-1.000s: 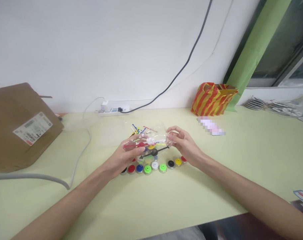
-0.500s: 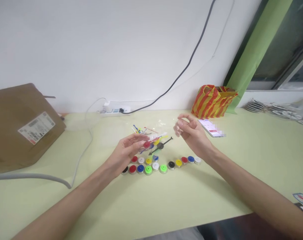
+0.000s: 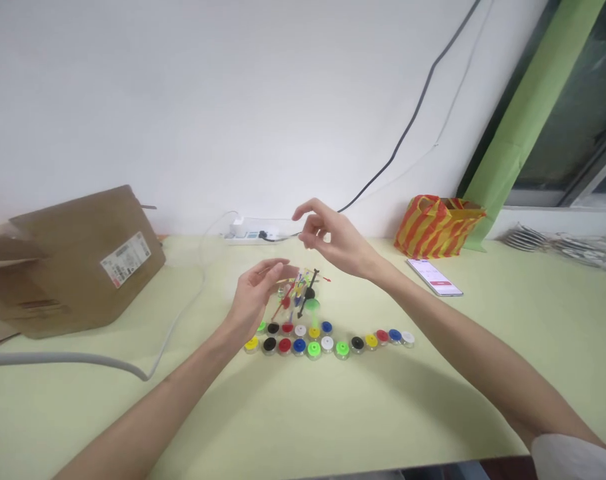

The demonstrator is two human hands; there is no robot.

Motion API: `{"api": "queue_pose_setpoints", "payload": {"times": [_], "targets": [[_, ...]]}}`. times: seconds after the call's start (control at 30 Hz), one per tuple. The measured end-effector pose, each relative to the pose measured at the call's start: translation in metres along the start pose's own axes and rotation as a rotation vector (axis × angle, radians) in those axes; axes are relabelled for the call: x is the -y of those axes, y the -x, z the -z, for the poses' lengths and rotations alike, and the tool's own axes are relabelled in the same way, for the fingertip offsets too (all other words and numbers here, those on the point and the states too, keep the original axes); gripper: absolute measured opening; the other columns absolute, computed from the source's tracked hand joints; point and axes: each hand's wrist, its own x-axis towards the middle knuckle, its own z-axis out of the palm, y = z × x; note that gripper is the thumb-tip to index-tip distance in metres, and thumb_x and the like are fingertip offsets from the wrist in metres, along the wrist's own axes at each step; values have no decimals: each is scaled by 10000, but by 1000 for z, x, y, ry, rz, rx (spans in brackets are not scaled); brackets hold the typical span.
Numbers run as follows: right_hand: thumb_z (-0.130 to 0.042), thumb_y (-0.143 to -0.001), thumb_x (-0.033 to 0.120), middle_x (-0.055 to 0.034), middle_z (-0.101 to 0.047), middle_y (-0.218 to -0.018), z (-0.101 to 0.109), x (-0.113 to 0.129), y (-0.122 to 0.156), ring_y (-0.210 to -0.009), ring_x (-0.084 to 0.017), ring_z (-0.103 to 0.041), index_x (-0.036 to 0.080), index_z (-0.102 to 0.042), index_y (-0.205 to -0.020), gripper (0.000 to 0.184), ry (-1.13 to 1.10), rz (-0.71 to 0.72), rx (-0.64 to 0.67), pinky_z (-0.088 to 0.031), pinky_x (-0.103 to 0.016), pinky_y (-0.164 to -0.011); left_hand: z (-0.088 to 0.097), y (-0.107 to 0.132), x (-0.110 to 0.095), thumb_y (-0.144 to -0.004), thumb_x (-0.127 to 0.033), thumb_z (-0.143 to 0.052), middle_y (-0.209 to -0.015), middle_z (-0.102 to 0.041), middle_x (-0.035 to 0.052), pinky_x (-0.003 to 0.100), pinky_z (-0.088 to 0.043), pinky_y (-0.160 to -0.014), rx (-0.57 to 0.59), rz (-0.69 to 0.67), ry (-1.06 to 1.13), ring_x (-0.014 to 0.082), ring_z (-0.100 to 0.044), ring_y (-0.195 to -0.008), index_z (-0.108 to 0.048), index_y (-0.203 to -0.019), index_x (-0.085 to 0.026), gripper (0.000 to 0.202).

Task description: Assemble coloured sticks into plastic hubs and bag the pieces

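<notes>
Pale green tabletop [image 3: 303, 420] bears everything here, with both bare hands held over its middle. Highest is the right hand [image 3: 335, 239], raised well above the table, fingers loosely curled and thumb apart from them, gripping nothing. Lower down, the left hand [image 3: 255, 300] is also open, its fingers [image 3: 277, 268] curving toward a bunch of thin coloured plastic sticks [image 3: 299, 293]; whether they touch that bunch, I cannot tell. Those sticks stand tilted and crossed near the table's centre, in red, yellow and black, too fine to count.

Just in front of them lie round discs with coloured tops on clear bases, eighteen in all: a curved front row [image 3: 327, 345] of twelve and a shorter back row [image 3: 293, 329] of six. Yellow, black, red, blue, green and white each appear three times.

To the left leans a brown cardboard box [image 3: 83, 267] with a white shipping label. Against the wall on the right sits a red-and-yellow striped plastic bag [image 3: 437, 227], and a smartphone [image 3: 434, 277] lies near it, screen lit. A white power strip [image 3: 255, 231] stands behind the hands by the wall.
</notes>
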Motion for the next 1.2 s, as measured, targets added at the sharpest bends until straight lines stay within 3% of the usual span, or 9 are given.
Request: {"api": "queue_pose_setpoints", "payload": {"times": [0.1, 0.2, 0.37, 0.57, 0.7, 0.8, 0.87, 1.0, 1.2], "targets": [[-623, -944, 352, -18, -643, -958, -8, -11, 4, -863, -168, -637, 237, -473, -1272, 379, -83, -125, -114, -505, -320, -778, 4, -2, -1, -887, -445, -720, -1046, -760, 112, 377, -544, -916, -107, -63, 57, 256, -726, -1001, -713, -956, -166, 288], [-657, -917, 511, -88, -667, -1139, -12, -23, 13, -948, -202, -674, 240, -429, -1378, 581, -227, -343, -24, -541, -347, -804, 6, -4, -4, -893, -441, -711, -1043, -758, 107, 337, -556, -844, -154, -103, 50, 252, -735, -978, -709, -929, -165, 278], [-702, -883, 512, -119, -709, -1122, -17, -34, 24, -893, -200, -701, 189, -576, -1267, 517, -352, -556, -17, -543, -333, -781, 4, -7, -9, -906, -429, -694, -982, -765, 98, 361, -566, -883, -170, -166, 80, 240, -742, -949, -684, -912, -171, 258], [-710, -847, 456, -64, -709, -831, -16, -45, 22, -732, -138, -637, 149, -701, -768, 317, -448, -506, -188, -501, -271, -710, -13, -34, -9, -865, -425, -734, -939, -754, 97, 379, -604, -794, -78, -199, -54, 232, -735, -868, -682, -937, -171, 269], [-709, -817, 449, -57, -708, -820, -10, -56, 20, -704, -135, -635, 158, -695, -759, 297, -459, -494, -369, -497, -268, -681, -30, -64, -8, -849, -409, -732, -775, -694, 63, 297, -580, -626, -165, -299, -131, 181, -676, -718, -690, -834, -152, 261], [-700, -803, 424, -37, -684, -752, -7, -65, 19, -651, -134, -625, 162, -679, -808, 262, -432, -442, -470, -504, -271, -650, -41, -80, -9, -848, -330, -733, -653, -620, -11, 253, -546, -596, -217, -377, -134, 133, -610, -614, -663, -991, -185, 215], [-703, -798, 393, 10, -643, -675, -5, -69, 20, -620, -139, -614, 179, -663, -1012, 305, -405, -364, -515, -515, -275, -635, -46, -86, -11, -846, -264, -727, -613, -581, -53, 227, -520, -579, -205, -447, -150, 111, -572, -559, -610, -1118, -220, 300], [-651, -856, 389, 51, -615, -713, -4, -73, 24, -588, -133, -618, 252, -514, -1340, 522, -350, -196, -450, -520, -270, -589, -45, -93, -15, -825, -218, -725, -627, -533, -78, 199, -465, -480, -159, -472, -181, 94, -527, -495, -549, -1195, -255, 412], [-618, -897, 411, -5, -624, -739, -3, -78, 26, -682, -152, -643, 180, -685, -1125, 331, -299, -180, -289, -541, -271, -579, -33, -98, -14, -821, -274, -734, -695, -523, -64, 211, -431, -420, -45, -421, -185, 84, -508, -460, -546, -1200, -266, 423]]}}
